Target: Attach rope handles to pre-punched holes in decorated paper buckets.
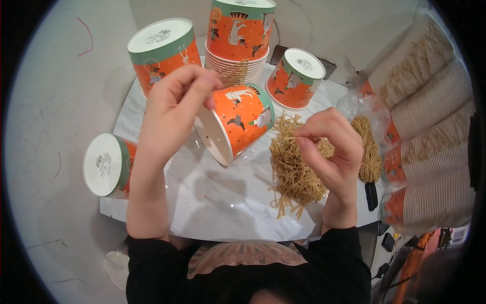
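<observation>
My left hand (pixel 174 104) holds an orange paper bucket (pixel 238 121) tilted on its side above the white marble table (pixel 223 202), its white base facing me. The right hand (pixel 331 147) pinches a tan cord strand between thumb and fingers. It hovers over a loose pile of tan cord pieces (pixel 293 167) on the table. The two hands are a short way apart, the bucket's base between them.
Upside-down orange buckets stand at the table's far left (pixel 162 50), far right (pixel 296 76) and left edge (pixel 109 164). A stack of buckets (pixel 238 40) stands at the back. Long sleeves of nested buckets (pixel 430 126) lie at the right, beside a bagged bundle of cord (pixel 369 147).
</observation>
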`<control>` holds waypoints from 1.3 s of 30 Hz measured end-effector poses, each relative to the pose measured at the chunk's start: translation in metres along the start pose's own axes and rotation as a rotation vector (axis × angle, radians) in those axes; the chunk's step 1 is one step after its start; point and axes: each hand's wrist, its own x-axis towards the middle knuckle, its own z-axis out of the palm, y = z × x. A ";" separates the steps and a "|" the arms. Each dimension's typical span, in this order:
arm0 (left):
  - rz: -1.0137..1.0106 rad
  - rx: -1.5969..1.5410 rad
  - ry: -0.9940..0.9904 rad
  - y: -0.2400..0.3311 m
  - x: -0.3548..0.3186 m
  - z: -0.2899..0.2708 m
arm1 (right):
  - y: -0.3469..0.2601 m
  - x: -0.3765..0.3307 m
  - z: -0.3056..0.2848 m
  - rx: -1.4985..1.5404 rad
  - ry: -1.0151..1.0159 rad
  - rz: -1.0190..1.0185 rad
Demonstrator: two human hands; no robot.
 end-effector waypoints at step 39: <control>-0.009 -0.425 0.018 -0.106 -0.100 0.073 | 0.029 -0.008 0.066 -0.250 -0.224 -0.169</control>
